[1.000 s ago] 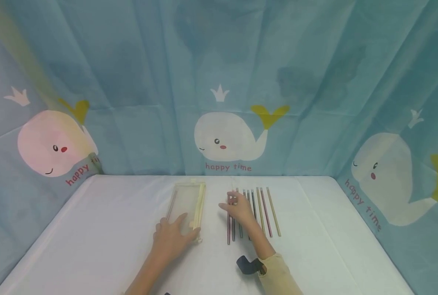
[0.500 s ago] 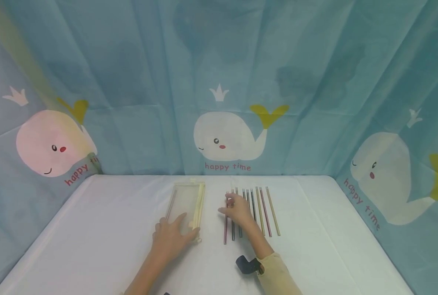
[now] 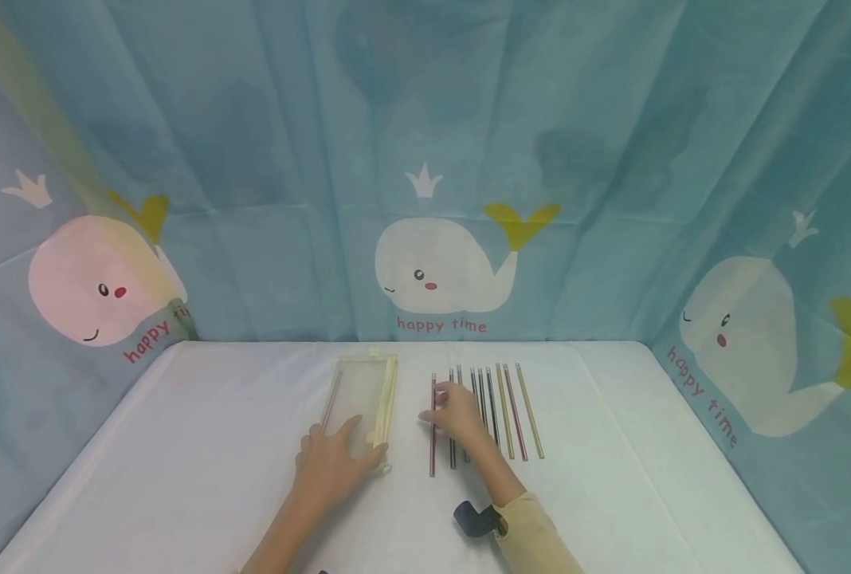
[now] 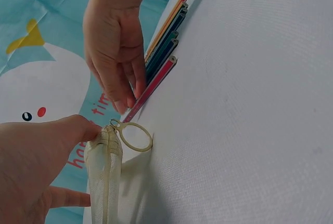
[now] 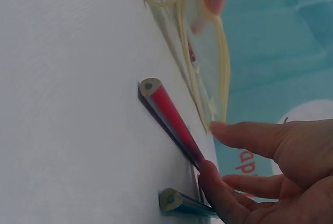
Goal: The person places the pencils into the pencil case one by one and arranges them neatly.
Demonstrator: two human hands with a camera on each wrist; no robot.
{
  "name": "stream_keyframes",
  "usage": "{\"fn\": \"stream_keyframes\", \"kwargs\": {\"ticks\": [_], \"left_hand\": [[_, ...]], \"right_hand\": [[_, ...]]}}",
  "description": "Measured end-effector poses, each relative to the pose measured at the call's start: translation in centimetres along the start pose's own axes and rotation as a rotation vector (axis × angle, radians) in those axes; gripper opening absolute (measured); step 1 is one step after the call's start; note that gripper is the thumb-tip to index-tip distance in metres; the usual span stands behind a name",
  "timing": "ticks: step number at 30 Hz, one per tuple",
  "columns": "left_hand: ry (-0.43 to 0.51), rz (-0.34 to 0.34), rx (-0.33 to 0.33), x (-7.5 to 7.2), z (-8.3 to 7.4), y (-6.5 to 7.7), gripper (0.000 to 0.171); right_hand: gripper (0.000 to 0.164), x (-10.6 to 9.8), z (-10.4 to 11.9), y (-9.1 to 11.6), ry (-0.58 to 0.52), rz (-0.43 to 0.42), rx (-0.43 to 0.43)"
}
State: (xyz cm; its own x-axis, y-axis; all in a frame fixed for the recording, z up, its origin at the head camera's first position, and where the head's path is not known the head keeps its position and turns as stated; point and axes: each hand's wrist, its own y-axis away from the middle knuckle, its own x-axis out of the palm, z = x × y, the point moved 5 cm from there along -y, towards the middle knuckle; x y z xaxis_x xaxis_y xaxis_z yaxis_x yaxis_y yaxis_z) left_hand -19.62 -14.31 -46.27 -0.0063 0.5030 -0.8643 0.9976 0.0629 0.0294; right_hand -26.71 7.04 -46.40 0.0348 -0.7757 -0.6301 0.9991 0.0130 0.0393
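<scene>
In the head view my left hand [image 3: 335, 466] holds the near end of a pale yellow mesh zip pencil pouch [image 3: 364, 391]. The left wrist view shows the thumb by the zip end, where a ring pull [image 4: 136, 136] hangs. A slim pencil-like shape [image 3: 334, 391] shows through the mesh along the pouch's left side. My right hand [image 3: 461, 414] is over the leftmost pencil of a row, a red pencil [image 3: 433, 458]. In the right wrist view a fingertip [image 5: 209, 171] touches that red pencil, while the thumb [image 5: 244, 136] stands apart from it.
Several more pencils [image 3: 510, 414], dark, gold and red, lie side by side right of the red one. White cloth covers the table [image 3: 612, 478]. A blue whale-print curtain [image 3: 425, 119] surrounds its back and sides. A dark wrist mount [image 3: 474, 520] sits by the right sleeve.
The red pencil has slid left, away from the row and closer to the pouch, along with my right hand. My left hand and the pouch stay where they were.
</scene>
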Motion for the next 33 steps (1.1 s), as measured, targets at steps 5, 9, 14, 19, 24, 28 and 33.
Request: {"fn": "stream_keyframes", "kwargs": {"ticks": [5, 9, 14, 19, 24, 28, 33], "left_hand": [[0.003, 0.0, 0.004, 0.03, 0.01, -0.03, 0.08], [0.004, -0.002, 0.004, 0.05, 0.03, -0.05, 0.079], [-0.001, 0.001, 0.006, 0.0, -0.04, -0.11, 0.08], [0.003, 0.0, 0.006, -0.11, -0.08, 0.0, 0.08], [0.008, 0.006, 0.003, -0.13, -0.1, 0.06, 0.079], [0.002, 0.009, 0.006, -0.11, -0.08, 0.08, 0.08], [0.0, -0.001, 0.008, -0.16, -0.09, 0.11, 0.078]], "right_hand": [[0.056, 0.37, 0.03, 0.05, 0.044, 0.024, -0.012], [0.057, 0.58, 0.3, 0.22, 0.047, 0.038, -0.035], [0.059, 0.77, 0.45, 0.3, 0.075, 0.033, -0.045], [0.057, 0.94, 0.41, 0.23, 0.101, 0.024, -0.05], [0.052, 0.8, 0.46, 0.25, 0.1, 0.031, -0.051], [0.048, 0.71, 0.44, 0.23, 0.088, 0.034, -0.042], [0.045, 0.66, 0.12, -0.06, 0.074, 0.035, -0.023]]}}
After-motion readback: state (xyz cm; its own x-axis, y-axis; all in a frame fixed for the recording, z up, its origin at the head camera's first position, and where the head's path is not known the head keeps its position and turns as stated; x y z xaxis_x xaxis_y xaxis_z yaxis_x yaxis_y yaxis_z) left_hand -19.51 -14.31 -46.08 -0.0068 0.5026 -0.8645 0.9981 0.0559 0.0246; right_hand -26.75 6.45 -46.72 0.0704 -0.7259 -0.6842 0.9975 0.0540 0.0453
